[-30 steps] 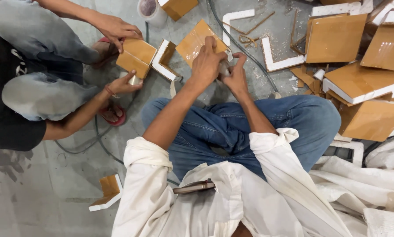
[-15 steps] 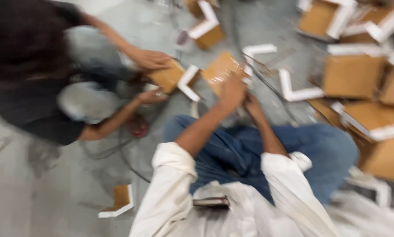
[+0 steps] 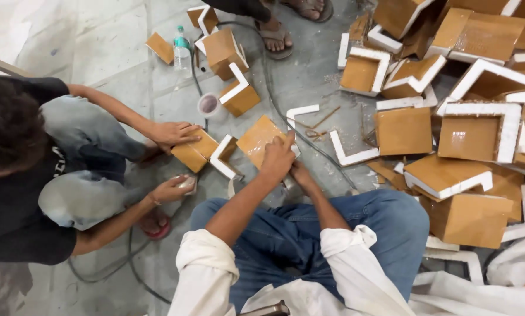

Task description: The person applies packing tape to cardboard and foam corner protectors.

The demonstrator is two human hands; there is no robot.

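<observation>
At frame centre our left hand (image 3: 278, 158) presses on a brown block (image 3: 259, 139) lying on the floor (image 3: 98, 47), fingers curled over its near edge. Our right hand (image 3: 300, 175) sits just below it; we cannot tell its grip. A co-worker's hand (image 3: 172, 132) holds another block (image 3: 195, 153) at left.

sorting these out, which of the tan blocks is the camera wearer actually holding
The tan block under the left hand, just past the knees. The pile at right lies untouched, and another person's hand presses the neighbouring block.
</observation>
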